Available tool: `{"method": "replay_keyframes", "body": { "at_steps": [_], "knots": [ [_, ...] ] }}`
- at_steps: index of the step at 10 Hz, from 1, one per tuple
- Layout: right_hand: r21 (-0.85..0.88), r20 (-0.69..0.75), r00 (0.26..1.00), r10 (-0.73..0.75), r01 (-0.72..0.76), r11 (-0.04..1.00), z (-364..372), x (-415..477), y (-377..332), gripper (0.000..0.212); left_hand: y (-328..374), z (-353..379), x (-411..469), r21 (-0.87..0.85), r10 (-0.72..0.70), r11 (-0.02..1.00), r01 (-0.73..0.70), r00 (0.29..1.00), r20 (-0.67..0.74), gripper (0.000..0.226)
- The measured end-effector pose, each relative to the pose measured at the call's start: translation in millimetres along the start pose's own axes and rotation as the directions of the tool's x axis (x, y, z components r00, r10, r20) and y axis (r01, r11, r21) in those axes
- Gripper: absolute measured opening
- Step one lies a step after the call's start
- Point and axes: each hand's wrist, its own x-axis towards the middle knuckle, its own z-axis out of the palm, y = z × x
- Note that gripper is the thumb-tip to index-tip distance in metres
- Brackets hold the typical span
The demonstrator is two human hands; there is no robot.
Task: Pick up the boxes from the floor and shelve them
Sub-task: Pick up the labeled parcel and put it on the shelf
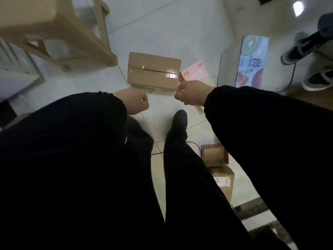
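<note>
A taped brown cardboard box (153,73) lies on the pale tiled floor straight ahead of me. My left hand (134,101) hovers just in front of its near left corner, fingers curled into a fist with nothing in them. My right hand (191,93) is at the near right corner, also curled, its thumb close to the box edge; I cannot tell whether it touches. A pink flat box (195,73) lies behind my right hand. A colourful fruit-printed box (252,62) is farther right. Two small cardboard boxes (214,154) (224,179) sit by my right leg.
A beige plastic stool (54,33) stands at the upper left, close to the brown box. A white cabinet (14,69) is at the left edge. Another person's shoes (297,49) are at the right. A dark cable (290,82) runs across the floor there.
</note>
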Motion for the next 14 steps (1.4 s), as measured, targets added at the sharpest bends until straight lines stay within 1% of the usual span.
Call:
{"method": "replay_keyframes", "body": {
  "at_steps": [1,2,3,4,5,6,7,8,9,10,11,12,13,14],
  "knots": [
    [0.165,0.077,0.991,0.106,-0.117,0.979,26.8,59.0,22.4,0.036,-21.6,30.7,64.0,-0.015,0.009,1.0,-0.007,0.993,0.117,0.033],
    [0.304,0.07,0.977,0.199,-0.211,0.929,61.2,123.3,49.7,0.042,-52.7,59.4,130.2,-0.114,-0.034,0.992,0.051,0.989,0.145,0.04],
    [0.468,-0.008,0.961,0.277,-0.241,0.85,99.9,186.4,77.6,0.047,-95.4,77.5,200.5,-0.277,-0.13,0.949,0.148,0.988,0.082,0.06],
    [0.619,-0.065,0.941,0.331,-0.222,0.753,129.4,247.2,99.7,0.058,-142.6,82.3,269.4,-0.474,-0.299,0.847,0.241,0.953,-0.049,0.084],
    [0.758,-0.113,0.92,0.375,-0.164,0.631,149.5,298.4,114.6,0.069,-170.4,82.7,325.4,-0.623,-0.395,0.733,0.273,0.917,-0.063,0.091],
    [0.769,-0.118,0.936,0.332,-0.126,0.627,162.7,339.8,119.1,0.074,-178.5,88.9,364.7,-0.663,-0.372,0.716,0.218,0.923,-0.098,0.06],
    [0.827,-0.094,0.945,0.314,-0.102,0.553,162.7,354.1,115.6,0.066,-177.9,91.0,368.9,-0.658,-0.337,0.724,0.206,0.938,-0.077,0.052],
    [0.855,-0.116,0.948,0.295,-0.055,0.515,145.8,325.8,98.1,0.066,-186.6,75.6,335.4,-0.716,-0.272,0.687,0.124,0.958,-0.095,0.057],
    [0.867,-0.133,0.957,0.259,-0.014,0.497,107.0,275.5,74.6,0.065,-182.2,49.3,279.6,-0.858,-0.346,0.507,0.09,0.932,-0.107,0.038],
    [0.833,-0.195,0.967,0.161,0.076,0.548,49.6,209.4,45.4,0.065,-162.2,4.1,198.6,-0.973,-0.423,0.229,-0.026,0.898,-0.123,0.029],
    [0.76,-0.298,0.954,0.024,0.222,0.61,-5.0,132.1,2.4,0.063,-148.8,-39.3,101.1,-0.973,-0.439,0.182,-0.144,0.873,-0.211,0.021],
    [0.665,-0.37,0.923,-0.106,0.343,0.664,-54.0,48.9,-48.0,0.06,-141.8,-68.5,-8.7,-0.941,-0.479,0.196,-0.277,0.81,-0.338,0.017],
    [0.547,-0.442,0.852,-0.28,0.503,0.67,-94.8,-36.8,-96.1,0.072,-139.0,-77.4,-125.3,-0.885,-0.541,0.209,-0.416,0.705,-0.46,0.027],
    [0.386,-0.458,0.75,-0.478,0.652,0.653,-113.9,-127.5,-150.1,0.076,-140.9,-55.4,-239.9,-0.821,-0.626,0.199,-0.535,0.575,-0.527,0.043]
  ]
}}
